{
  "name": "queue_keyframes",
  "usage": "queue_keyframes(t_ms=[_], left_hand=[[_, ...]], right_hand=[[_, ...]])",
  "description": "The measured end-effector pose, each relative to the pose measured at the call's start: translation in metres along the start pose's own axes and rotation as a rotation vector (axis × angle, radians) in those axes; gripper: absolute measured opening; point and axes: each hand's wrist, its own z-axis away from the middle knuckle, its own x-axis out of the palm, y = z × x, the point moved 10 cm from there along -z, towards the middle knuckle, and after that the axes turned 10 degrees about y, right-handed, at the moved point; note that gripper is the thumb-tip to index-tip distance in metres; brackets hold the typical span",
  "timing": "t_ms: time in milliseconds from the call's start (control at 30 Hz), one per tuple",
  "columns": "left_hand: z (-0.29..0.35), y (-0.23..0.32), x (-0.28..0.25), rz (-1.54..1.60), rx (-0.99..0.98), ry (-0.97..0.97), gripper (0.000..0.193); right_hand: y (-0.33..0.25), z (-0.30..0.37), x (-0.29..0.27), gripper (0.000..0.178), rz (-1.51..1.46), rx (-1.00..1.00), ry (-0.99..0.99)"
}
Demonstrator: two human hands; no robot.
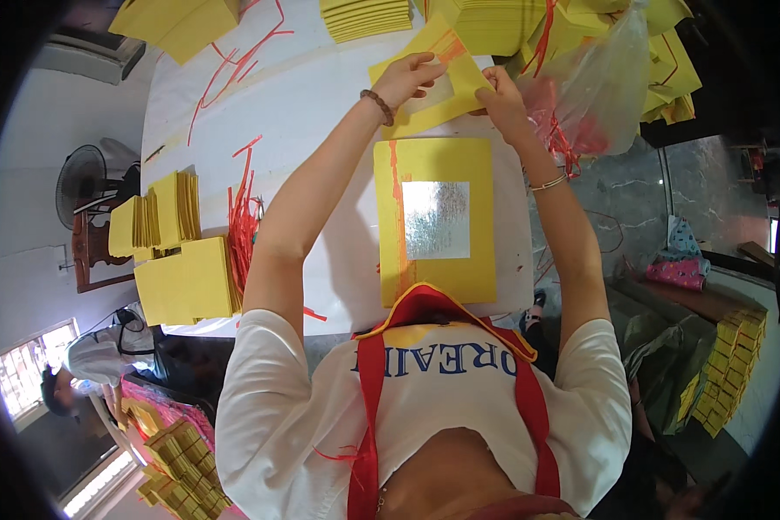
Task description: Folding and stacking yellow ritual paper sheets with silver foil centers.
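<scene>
Yellow sheet (471,80) is at upper centre of frame, tilted, with an orange streak and a pale patch on its face. My right grip (498,97) is pinching its right edge. My left grip (410,80) is over its left side, fingers half bent; can't tell whether they're holding it or only lying across it. Also can't tell if the sheet is lifted off the white surface (312,104).

Second yellow sheet (481,173) lies at centre of frame, just below the first, squarer to me. Silver square (437,221) on it, orange stripe (399,230) down its left side. My red apron (426,305) overlaps its lower edge.

Left of frame: yellow bundles (186,282) near the surface edge, red strips (242,230) right beside them. More red strands (227,74) upper left. Yellow stack (366,19) at top centre, bigger yellow piles (485,24) at upper right. Clear plastic bag (611,82) hangs near my right forearm, something reddish in it.

Fan (80,184) at far left, another person (104,355) lower left beside piled yellow blocks (182,459).
</scene>
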Motion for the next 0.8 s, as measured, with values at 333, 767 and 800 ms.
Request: queue_keyframes(t_ms=[333, 767, 800], left_hand=[[0.024, 0.023, -0.046, 0.436, 0.069, 0.211, 0.031], [0.101, 0.047, -0.034, 0.298, 0.058, -0.030, 0.029], [0.102, 0.045, -0.035, 0.297, 0.058, -0.030, 0.029]], right_hand=[[-0.087, 0.043, 0.085, 0.052, 0.179, -0.364, -0.265], [-0.095, 0.059, 0.115, 0.051, -1.253, 0.384, -0.419], [-0.096, 0.059, 0.116, 0.051, -1.254, 0.384, -0.419]])
